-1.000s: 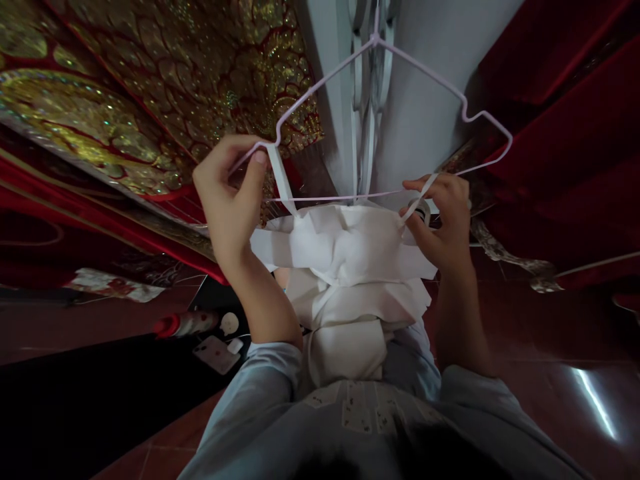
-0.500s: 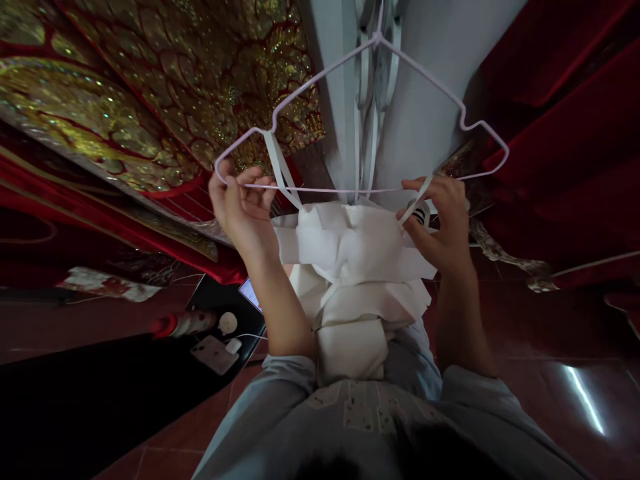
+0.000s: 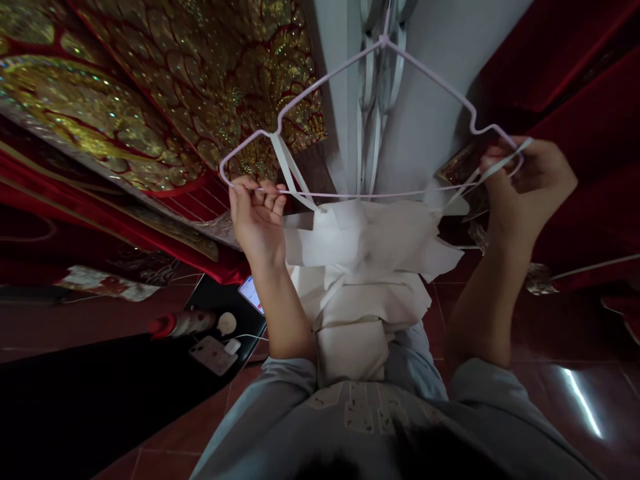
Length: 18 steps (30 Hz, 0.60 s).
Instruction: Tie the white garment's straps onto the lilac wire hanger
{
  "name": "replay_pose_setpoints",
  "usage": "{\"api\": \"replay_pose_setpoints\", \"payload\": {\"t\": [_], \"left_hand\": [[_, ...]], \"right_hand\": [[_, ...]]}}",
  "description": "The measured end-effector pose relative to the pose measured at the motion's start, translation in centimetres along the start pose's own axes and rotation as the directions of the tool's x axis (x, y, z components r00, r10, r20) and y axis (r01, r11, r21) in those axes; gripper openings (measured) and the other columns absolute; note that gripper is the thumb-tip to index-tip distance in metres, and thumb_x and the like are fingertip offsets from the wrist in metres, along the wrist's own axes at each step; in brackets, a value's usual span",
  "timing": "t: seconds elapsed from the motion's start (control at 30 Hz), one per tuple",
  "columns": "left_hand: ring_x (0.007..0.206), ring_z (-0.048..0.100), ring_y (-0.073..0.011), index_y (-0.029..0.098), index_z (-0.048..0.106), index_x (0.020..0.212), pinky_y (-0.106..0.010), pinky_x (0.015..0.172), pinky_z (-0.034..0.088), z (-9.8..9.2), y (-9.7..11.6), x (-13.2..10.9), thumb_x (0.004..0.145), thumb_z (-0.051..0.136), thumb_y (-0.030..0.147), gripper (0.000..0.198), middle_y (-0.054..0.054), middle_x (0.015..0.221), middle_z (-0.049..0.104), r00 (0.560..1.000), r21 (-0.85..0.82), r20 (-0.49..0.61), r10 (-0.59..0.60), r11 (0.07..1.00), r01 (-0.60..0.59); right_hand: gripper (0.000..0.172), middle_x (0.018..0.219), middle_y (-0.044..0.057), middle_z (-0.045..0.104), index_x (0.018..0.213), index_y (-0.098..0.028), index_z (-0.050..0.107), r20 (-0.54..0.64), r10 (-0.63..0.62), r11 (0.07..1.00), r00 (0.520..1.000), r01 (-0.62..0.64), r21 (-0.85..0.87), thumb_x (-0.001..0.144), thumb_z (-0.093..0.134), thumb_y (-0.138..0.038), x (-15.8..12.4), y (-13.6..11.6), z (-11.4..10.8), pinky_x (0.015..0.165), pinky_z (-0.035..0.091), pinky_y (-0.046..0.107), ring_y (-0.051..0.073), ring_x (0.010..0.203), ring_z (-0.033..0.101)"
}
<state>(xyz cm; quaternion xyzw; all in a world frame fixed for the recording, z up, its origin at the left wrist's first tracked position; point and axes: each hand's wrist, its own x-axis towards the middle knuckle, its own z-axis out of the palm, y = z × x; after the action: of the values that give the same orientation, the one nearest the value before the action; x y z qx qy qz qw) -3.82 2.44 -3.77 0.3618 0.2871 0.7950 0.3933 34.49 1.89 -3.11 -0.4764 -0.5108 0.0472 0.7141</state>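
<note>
A pale pink hanger (image 3: 330,79) hangs in front of me. Below its bottom bar, a white garment with thin straps (image 3: 390,233) droops down over my lap. Its left strap (image 3: 293,167) is looped in the notch of the hanger's left shoulder. My left hand (image 3: 257,220) has its fingers curled around the bottom bar near the left corner. At the hanger's right end, my right hand (image 3: 525,183) pinches the other strap (image 3: 505,163), which is stretched out to the right across the hanger's corner.
Red and gold sequined garments (image 3: 225,87) hang at the left, and red cloth (image 3: 575,87) at the right. A black table (image 3: 100,400) at lower left bears a phone (image 3: 214,353), a white charger (image 3: 233,346) and a red-capped bottle (image 3: 185,323).
My right hand has pulled its strap outward and up to the hanger's right end. The hanger and my left hand have shifted slightly to the right.
</note>
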Motion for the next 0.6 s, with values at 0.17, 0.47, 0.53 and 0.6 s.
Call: {"api": "replay_pose_setpoints", "payload": {"t": [0.17, 0.47, 0.53, 0.6], "left_hand": [[0.09, 0.078, -0.0203, 0.028, 0.065, 0.098, -0.025, 0.08, 0.061, 0.3, -0.3, -0.7, 0.104, 0.093, 0.064, 0.045, -0.001, 0.086, 0.07, 1.0, -0.057, 0.001, -0.008, 0.998, 0.008], [0.089, 0.074, -0.0229, 0.029, 0.065, 0.095, -0.027, 0.073, 0.057, 0.9, 0.1, -1.4, 0.113, 0.081, 0.052, 0.034, -0.004, 0.086, 0.069, 0.997, -0.033, -0.052, -0.053, 0.998, 0.051], [0.089, 0.074, -0.0229, 0.029, 0.067, 0.095, -0.027, 0.072, 0.057, 1.2, 0.1, -1.6, 0.114, 0.08, 0.048, 0.03, -0.005, 0.086, 0.068, 0.997, -0.054, -0.062, -0.05, 0.997, 0.047], [0.09, 0.075, -0.0219, 0.029, 0.069, 0.097, -0.027, 0.074, 0.058, 1.5, -0.2, -1.9, 0.115, 0.078, 0.048, 0.027, -0.004, 0.087, 0.07, 0.996, -0.064, -0.085, -0.035, 0.997, 0.03]], "right_hand": [[0.027, 0.102, 0.008, 0.072, 0.105, -0.031, 0.076, 0.327, -0.113, 0.98, 0.938, 0.16, -0.122, 0.089, 0.098, -0.033, 2.5, -5.8, 1.0, 0.093, 0.06, 0.048, 0.027, 0.095, 0.068], [0.018, 0.11, 0.008, 0.069, 0.123, -0.036, 0.087, -0.05, -0.396, 0.916, 0.917, 0.398, 0.045, 0.107, 0.077, -0.038, -3.7, -6.8, 3.1, 0.085, 0.064, 0.048, 0.026, 0.094, 0.067], [0.027, 0.128, 0.009, 0.075, 0.135, -0.04, 0.084, 0.293, -0.239, 0.971, 0.926, 0.237, 0.045, 0.111, 0.072, -0.039, -6.2, -7.1, 3.3, 0.079, 0.065, 0.045, 0.024, 0.091, 0.069], [0.037, 0.143, 0.009, 0.075, 0.147, -0.04, 0.079, 0.545, -0.095, 0.992, 0.833, 0.123, -0.015, 0.11, 0.071, -0.039, -8.0, -7.1, 3.5, 0.078, 0.067, 0.045, 0.021, 0.086, 0.068]]}}
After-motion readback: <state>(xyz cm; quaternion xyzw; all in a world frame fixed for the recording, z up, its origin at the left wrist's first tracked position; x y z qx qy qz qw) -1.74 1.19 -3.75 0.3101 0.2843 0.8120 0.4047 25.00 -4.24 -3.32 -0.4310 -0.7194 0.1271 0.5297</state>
